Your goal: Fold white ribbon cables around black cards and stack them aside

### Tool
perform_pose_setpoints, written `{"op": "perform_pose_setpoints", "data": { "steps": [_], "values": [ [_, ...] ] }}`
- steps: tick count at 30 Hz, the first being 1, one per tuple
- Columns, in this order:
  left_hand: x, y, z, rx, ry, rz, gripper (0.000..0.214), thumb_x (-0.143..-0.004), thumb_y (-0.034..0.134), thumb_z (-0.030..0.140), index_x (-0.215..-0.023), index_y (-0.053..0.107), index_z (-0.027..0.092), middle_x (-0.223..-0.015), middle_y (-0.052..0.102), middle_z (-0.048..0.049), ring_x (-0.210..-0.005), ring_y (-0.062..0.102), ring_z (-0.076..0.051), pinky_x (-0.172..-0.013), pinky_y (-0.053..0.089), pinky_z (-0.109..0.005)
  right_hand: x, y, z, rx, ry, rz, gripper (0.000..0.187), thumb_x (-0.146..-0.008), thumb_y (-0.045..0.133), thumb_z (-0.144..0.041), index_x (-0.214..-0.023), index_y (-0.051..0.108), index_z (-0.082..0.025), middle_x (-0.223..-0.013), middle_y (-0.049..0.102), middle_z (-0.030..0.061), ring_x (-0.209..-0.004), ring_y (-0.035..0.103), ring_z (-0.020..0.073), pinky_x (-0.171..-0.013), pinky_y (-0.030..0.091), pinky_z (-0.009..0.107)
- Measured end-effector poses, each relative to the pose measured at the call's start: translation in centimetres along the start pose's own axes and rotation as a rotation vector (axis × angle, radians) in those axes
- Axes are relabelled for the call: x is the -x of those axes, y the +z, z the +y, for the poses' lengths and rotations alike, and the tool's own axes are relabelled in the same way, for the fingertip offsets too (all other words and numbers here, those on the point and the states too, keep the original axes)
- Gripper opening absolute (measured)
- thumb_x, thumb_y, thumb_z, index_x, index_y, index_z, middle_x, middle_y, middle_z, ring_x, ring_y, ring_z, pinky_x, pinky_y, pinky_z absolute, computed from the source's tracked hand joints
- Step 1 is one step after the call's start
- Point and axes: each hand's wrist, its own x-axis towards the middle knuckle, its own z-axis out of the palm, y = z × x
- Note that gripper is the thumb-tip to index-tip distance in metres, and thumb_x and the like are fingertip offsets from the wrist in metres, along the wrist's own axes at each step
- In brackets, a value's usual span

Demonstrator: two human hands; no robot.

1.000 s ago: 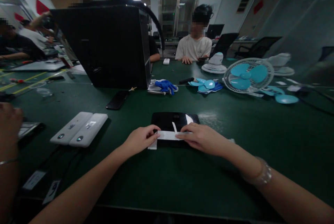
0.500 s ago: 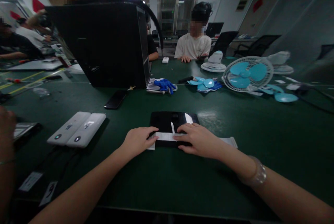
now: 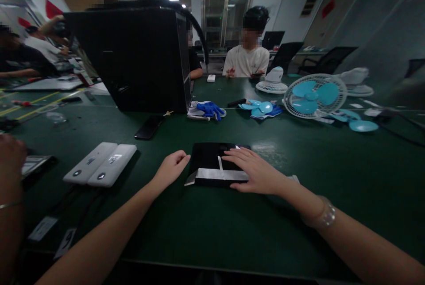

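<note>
A flat, glossy black panel (image 3: 206, 154) lies on the green table in front of me. A silvery-white ribbon-like strip (image 3: 207, 173) runs across its near part, with a bent end past the left edge; a short narrow white piece (image 3: 220, 164) sticks up from it. My left hand (image 3: 171, 169) is beside the panel's left edge, its fingers curled closed, and I see nothing in them. My right hand (image 3: 255, 167) rests over the panel's right side with fingers spread, covering part of the strip.
Two white power-bank-like boxes (image 3: 113, 165) with cables lie at left. Farther back are a dark phone (image 3: 148, 127), blue gloves (image 3: 210, 110), a black computer case (image 3: 133, 59) and fans (image 3: 312, 94). A co-worker (image 3: 249, 57) sits opposite; another person's arm (image 3: 9, 174) is at far left.
My left hand has come off the strip, moved left and curled its fingers. My right hand's fingers have lifted from the strip and spread over the panel. The strip's left end now angles differently.
</note>
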Motion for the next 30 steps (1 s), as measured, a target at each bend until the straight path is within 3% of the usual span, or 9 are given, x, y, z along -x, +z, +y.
{"op": "perform_pose_setpoints", "data": {
  "steps": [5, 14, 18, 21, 26, 30],
  "values": [
    [-0.3, 0.1, -0.3, 0.037, -0.025, -0.030, 0.034, -0.087, 0.043, 0.048, -0.077, 0.055, 0.017, -0.069, 0.053, 0.0020, -0.064, 0.051, -0.014, -0.056, 0.036, -0.024, -0.1, 0.5, 0.3, -0.021, 0.035, -0.110, 0.084, -0.078, 0.055, -0.061, -0.148, 0.028, -0.024, -0.149, 0.033, 0.0079, -0.136, 0.027, 0.0278, -0.113, 0.015, 0.051],
    [-0.5, 0.2, -0.3, 0.079, -0.014, -0.026, 0.034, -0.084, 0.045, 0.048, -0.072, 0.053, 0.018, -0.065, 0.050, 0.0032, -0.061, 0.048, -0.013, -0.056, 0.034, -0.023, -0.5, 0.5, 0.1, 0.044, 0.039, -0.052, 0.086, -0.074, 0.059, -0.059, -0.146, 0.031, -0.023, -0.143, 0.040, 0.0104, -0.130, 0.036, 0.0297, -0.112, 0.014, 0.054],
    [-0.4, 0.0, -0.2, 0.041, -0.017, -0.037, 0.035, -0.084, 0.045, 0.049, -0.072, 0.053, 0.018, -0.064, 0.048, 0.0036, -0.060, 0.047, -0.013, -0.055, 0.033, -0.023, -0.1, 0.4, 1.6, 0.125, 0.099, -0.036, 0.082, -0.076, 0.056, -0.060, -0.145, 0.033, -0.023, -0.142, 0.043, 0.0104, -0.129, 0.038, 0.0293, -0.111, 0.015, 0.054],
    [-0.3, -0.2, -0.2, 0.030, -0.033, -0.065, 0.035, -0.085, 0.044, 0.050, -0.076, 0.055, 0.018, -0.066, 0.050, 0.0035, -0.060, 0.047, -0.013, -0.056, 0.035, -0.024, 0.4, 0.1, 4.0, 0.185, 0.209, -0.027, 0.081, -0.076, 0.054, -0.063, -0.143, 0.037, -0.021, -0.140, 0.045, 0.0117, -0.128, 0.040, 0.0306, -0.110, 0.017, 0.054],
    [-0.2, -0.3, -0.3, 0.028, -0.042, -0.096, 0.035, -0.086, 0.043, 0.050, -0.078, 0.055, 0.018, -0.069, 0.052, 0.0026, -0.063, 0.050, -0.014, -0.059, 0.038, -0.025, 2.3, -1.4, 9.2, 0.208, 0.576, -0.081, 0.074, -0.074, 0.052, -0.066, -0.134, 0.044, -0.023, -0.135, 0.050, 0.0109, -0.126, 0.043, 0.0295, -0.109, 0.018, 0.051],
    [-0.1, -0.4, -0.2, 0.025, -0.050, -0.121, 0.036, -0.087, 0.043, 0.051, -0.079, 0.055, 0.018, -0.071, 0.053, 0.0021, -0.063, 0.050, -0.014, -0.060, 0.040, -0.026, 5.2, -3.0, 13.7, 0.198, 0.833, -0.085, 0.077, -0.075, 0.051, -0.066, -0.132, 0.045, -0.015, -0.123, 0.057, 0.0205, -0.115, 0.052, 0.0358, -0.099, 0.028, 0.052]
  ]
}}
